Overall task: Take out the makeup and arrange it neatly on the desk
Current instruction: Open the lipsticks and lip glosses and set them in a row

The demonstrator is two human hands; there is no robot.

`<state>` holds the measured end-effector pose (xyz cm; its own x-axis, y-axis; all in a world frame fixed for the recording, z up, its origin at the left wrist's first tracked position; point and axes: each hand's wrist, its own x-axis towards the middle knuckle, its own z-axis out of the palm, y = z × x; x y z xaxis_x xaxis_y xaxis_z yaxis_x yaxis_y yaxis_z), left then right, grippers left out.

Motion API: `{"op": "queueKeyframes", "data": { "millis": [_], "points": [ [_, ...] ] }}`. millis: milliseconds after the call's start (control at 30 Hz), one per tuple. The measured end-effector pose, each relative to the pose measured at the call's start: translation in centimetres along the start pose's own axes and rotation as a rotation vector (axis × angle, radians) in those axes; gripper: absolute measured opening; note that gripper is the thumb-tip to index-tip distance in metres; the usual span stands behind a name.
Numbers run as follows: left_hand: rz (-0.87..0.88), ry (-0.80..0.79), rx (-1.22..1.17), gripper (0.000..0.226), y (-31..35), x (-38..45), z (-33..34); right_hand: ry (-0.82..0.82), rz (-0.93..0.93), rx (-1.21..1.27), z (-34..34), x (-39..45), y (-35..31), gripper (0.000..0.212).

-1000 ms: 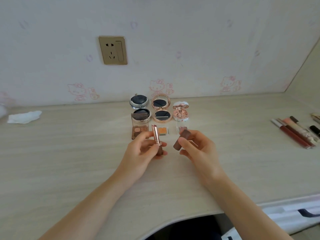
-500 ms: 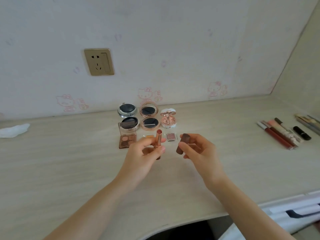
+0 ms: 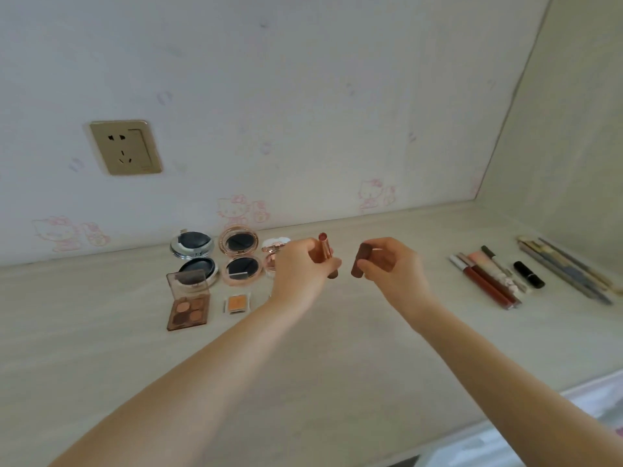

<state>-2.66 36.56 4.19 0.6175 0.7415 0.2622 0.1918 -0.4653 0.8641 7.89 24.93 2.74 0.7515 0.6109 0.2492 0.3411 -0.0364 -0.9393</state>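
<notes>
Eye colour box (image 3: 187, 306): it lies open at the left, lid up. A low arm could knock it out of line.
Round compacts (image 3: 215, 259): they sit open in a tidy group near the wall. The left hand is right beside them, so a bump might shove them.
Left hand (image 3: 298, 267): it is raised above the desk (image 3: 101, 365), arm reaching forward. The fingers and thumb are curled round the lipstick.
Lipstick (image 3: 325, 256): it points up, cap off, colour tip bare. It could smear on something, or slip and fall if the hold gets loose.
Cap (image 3: 360, 261): it is tilted, just beside the lipstick but not touching. If it goes on crooked, it could squash the tip.
Right hand (image 3: 387, 264): it is lifted too, wrist bent. Its fingertips pinch the cap.
Lip sticks and pencils (image 3: 485, 281): they lie in a row at the right, well apart. They look round, so a nudge could make them roll.
</notes>
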Motion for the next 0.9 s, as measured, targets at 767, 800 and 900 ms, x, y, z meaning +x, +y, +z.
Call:
{"op": "queueKeyframes", "data": {
  "millis": [767, 800, 900],
  "points": [
    [-0.144, 0.086, 0.349, 0.02, -3.1, 7.2, 4.8, -0.077, 0.101, -0.279, 3.9, 7.8, 4.0, 0.029],
    [-0.15, 0.09, 0.355, 0.019, -3.2, 7.3, 4.9, -0.079, 0.105, -0.277, 4.0, 7.9, 4.0, 0.03],
    [-0.168, 0.107, 0.355, 0.018, -3.3, 7.8, 5.0, -0.088, 0.1, -0.29, 4.4, 8.5, 4.1, 0.031]
  ]
}}
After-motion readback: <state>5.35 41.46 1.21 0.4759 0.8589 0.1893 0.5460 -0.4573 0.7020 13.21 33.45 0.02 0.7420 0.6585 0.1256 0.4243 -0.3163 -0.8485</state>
